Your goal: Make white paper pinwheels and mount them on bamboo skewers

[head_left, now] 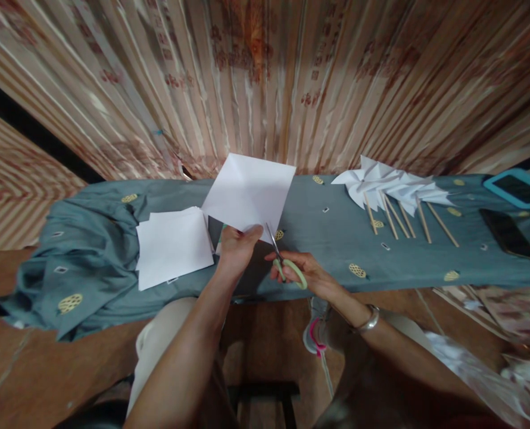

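Note:
A square sheet of white paper (251, 187) is pinched along its near edge by my left hand (239, 245), its face tilted toward me above the cloth. My right hand (307, 271) has its fingers in the green handles of a pair of scissors (287, 268). The scissor blades point up and away, at the paper's near right corner. Whether they have cut into it I cannot tell. Left of my left hand lies a stack of white paper sheets (175, 247) on the table.
A green patterned cloth (318, 238) covers the narrow table and bunches up at the left. Several white paper pinwheels (390, 185) on wooden sticks lie right of centre. Farther right are a dark phone (508, 232) and a blue-framed device (519, 187). A pleated curtain (265, 83) hangs behind.

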`<action>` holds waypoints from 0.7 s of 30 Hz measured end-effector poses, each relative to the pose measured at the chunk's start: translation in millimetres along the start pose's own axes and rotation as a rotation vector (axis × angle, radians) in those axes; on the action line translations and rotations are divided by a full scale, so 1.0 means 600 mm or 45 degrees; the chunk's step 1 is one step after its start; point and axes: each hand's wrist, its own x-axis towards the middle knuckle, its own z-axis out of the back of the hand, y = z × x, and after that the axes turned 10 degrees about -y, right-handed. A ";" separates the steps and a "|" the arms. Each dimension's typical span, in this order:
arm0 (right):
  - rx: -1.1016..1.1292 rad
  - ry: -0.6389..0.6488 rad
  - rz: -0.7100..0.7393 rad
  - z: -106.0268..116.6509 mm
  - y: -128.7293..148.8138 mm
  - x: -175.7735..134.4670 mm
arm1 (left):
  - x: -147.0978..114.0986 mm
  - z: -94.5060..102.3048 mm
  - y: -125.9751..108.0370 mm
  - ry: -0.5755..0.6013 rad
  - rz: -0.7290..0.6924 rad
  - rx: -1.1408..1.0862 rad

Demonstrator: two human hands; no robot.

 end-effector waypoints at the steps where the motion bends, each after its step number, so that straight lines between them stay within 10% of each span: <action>1: -0.003 -0.002 -0.001 0.000 0.001 0.000 | 0.000 0.000 0.002 0.005 -0.009 -0.005; 21: 0.053 -0.041 -0.054 -0.004 -0.007 0.000 | -0.002 0.002 -0.007 0.013 0.012 0.071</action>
